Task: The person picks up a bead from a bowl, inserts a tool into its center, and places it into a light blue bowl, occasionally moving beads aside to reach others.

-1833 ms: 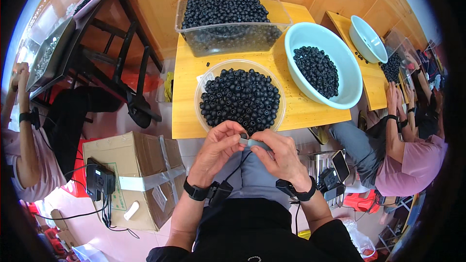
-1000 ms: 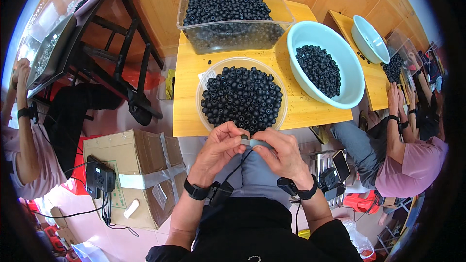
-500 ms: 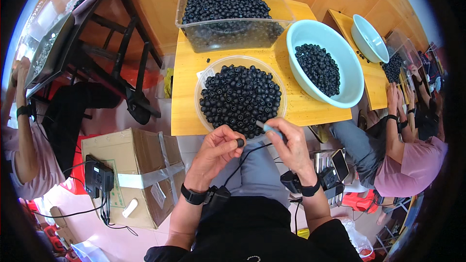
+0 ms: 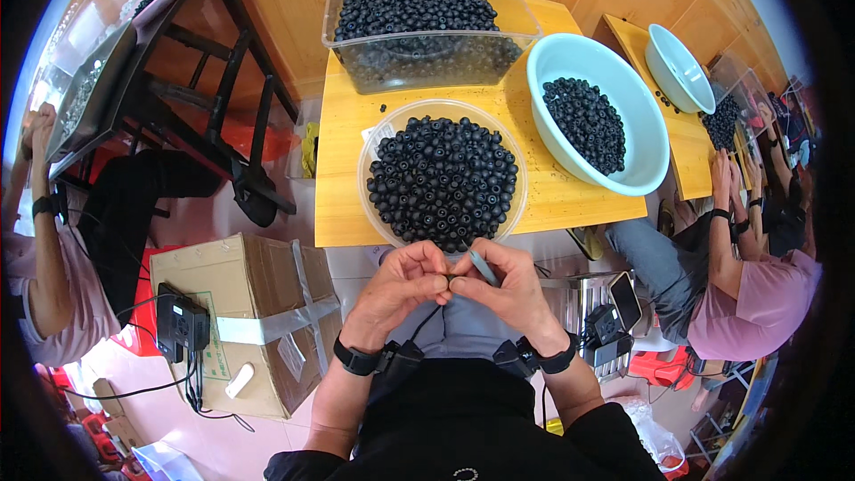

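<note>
In front of my lap my left hand [image 4: 396, 292] is closed, its thumb and finger pinching a small black bead-like piece [image 4: 450, 278], mostly hidden by fingertips. My right hand [image 4: 515, 296] meets it there, its thumb and finger pressed to the same piece. A grey-blue tool handle [image 4: 483, 267] lies within the right hand's grip; its tip is out of sight. Just beyond both hands, a round clear tub [image 4: 366, 200] holds a heap of black round pieces [image 4: 445, 180] with holes in them.
Behind the tub on the yellow table [image 4: 579, 205] stands a clear box [image 4: 427, 76] of similar pieces. A pale blue basin [image 4: 646, 138] with more sits at the right. A taped carton [image 4: 267, 303] is at my left. Other people work on both sides.
My right hand has come left and down to my left hand, and their fingertips now meet at the black piece. The tool handle has tilted more upright.
</note>
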Demonstrator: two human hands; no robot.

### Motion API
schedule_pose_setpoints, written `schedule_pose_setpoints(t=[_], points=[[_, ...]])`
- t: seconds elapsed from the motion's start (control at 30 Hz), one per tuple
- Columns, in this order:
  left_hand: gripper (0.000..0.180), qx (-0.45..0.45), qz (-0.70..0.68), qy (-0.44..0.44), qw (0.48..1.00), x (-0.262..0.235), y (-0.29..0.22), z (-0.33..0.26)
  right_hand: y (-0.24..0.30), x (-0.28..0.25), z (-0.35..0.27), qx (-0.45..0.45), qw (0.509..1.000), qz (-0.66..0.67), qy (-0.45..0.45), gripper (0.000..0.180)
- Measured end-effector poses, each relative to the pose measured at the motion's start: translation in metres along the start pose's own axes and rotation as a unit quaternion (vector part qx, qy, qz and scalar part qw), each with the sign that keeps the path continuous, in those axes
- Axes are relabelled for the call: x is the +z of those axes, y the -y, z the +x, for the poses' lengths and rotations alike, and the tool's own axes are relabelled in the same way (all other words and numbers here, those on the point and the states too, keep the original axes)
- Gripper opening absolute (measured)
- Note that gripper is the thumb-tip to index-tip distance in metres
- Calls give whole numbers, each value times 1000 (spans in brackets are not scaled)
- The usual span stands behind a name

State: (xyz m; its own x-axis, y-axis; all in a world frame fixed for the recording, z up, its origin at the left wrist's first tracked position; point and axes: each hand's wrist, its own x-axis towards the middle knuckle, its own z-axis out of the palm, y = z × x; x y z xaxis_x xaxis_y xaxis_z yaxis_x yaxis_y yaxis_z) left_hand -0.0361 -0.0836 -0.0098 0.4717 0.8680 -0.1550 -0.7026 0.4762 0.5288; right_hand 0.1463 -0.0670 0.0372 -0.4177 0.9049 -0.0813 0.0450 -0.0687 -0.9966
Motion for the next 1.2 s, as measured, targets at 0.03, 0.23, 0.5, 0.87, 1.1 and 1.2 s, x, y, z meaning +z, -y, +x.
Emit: schedule_pose_setpoints(t=[0.03, 0.23, 0.5, 0.87, 1.1, 1.2], points=[[15, -1, 0, 1, 1000, -1, 0, 0, -2, 0, 0, 0, 1000, -1, -1, 11], [16, -21, -24, 13, 999, 3, 2, -2, -10, -1, 0, 14, 998, 54, 10, 9], [15, 12, 153, -94, 984, 25, -14, 6, 19, -17, -1, -68, 982, -165, -59, 20], [25, 246, 689, -267, 628, -5, -40, 51, 58, -110, 33, -191, 831, -375, -365, 28], [26, 224, 710, -278, 607, -3, -31, 59, 7, -81, 3, -139, 880, -316, -328, 22], [23, 215, 722, -283, 594, -4, -28, 61, -7, -71, -2, -101, 897, -283, -323, 18]])
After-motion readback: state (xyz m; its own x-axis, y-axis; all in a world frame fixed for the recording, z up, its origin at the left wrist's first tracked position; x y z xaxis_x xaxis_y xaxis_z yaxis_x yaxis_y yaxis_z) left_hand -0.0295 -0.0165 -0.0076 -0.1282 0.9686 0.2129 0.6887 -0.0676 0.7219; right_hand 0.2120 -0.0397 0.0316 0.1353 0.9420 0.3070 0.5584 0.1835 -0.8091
